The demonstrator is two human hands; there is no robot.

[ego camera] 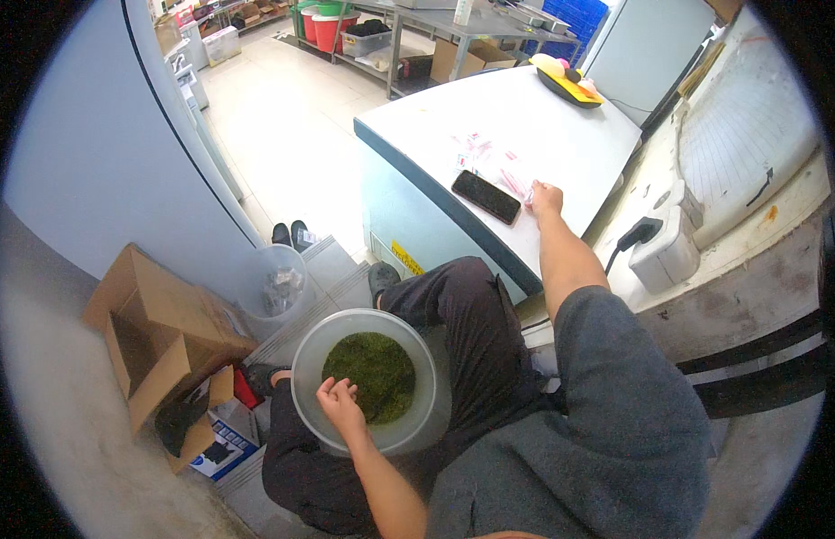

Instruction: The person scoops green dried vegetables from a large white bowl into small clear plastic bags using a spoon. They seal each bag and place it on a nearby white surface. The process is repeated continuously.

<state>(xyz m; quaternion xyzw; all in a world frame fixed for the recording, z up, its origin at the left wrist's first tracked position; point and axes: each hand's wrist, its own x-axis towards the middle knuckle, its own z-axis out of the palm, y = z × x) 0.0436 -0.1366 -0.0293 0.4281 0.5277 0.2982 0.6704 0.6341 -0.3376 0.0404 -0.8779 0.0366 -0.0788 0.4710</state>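
A translucent plastic bucket [417, 337] stands between my knees, with a layer of fine green material [374, 367] inside it. Over its near left side hovers my left hand [343, 405], fingers loosely curled and nothing visible in them. My right hand [548, 199] reaches out to a white tabletop [417, 128] and pinches the end of a clear plastic packet [528, 200] with pink markings. More pink-and-white packets [512, 176] lie scattered just beyond. Beside that hand, near the table's dark edge, rests a black smartphone [486, 197], its screen dark.
Left of the bucket sit a second clear bucket [274, 283] holding small wrapped items, an open cardboard box [168, 343] and a printed carton [225, 441]. A yellow-and-black tray [569, 86] occupies the table's far end. A plugged-in socket [667, 249] is at the right wall.
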